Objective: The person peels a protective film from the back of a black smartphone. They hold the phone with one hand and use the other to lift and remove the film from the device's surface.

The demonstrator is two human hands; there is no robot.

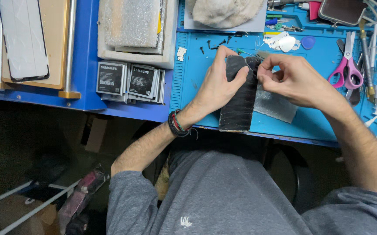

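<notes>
Nearest is the person's lap in a grey sweatshirt (223,196), with both forearms reaching away over the near edge of a blue work mat (197,74). The left wrist wears a stack of dark braided bracelets (177,123). A long black phone panel (239,98) lies lengthwise on the mat, its near end hanging slightly past the table edge and a crinkled grey plastic sheet (277,104) just to its right. The left hand (217,85) is grasping the panel's far left side, thumb pressed on its face. The right hand (293,78) has its fingertips pinched together at the panel's far right corner; what they nip is too small to tell. Left of the mat sits a row of phone batteries (129,82). Farther right lie pink-handled scissors (348,65), and small dark screws (212,45) are scattered beyond the hands.
</notes>
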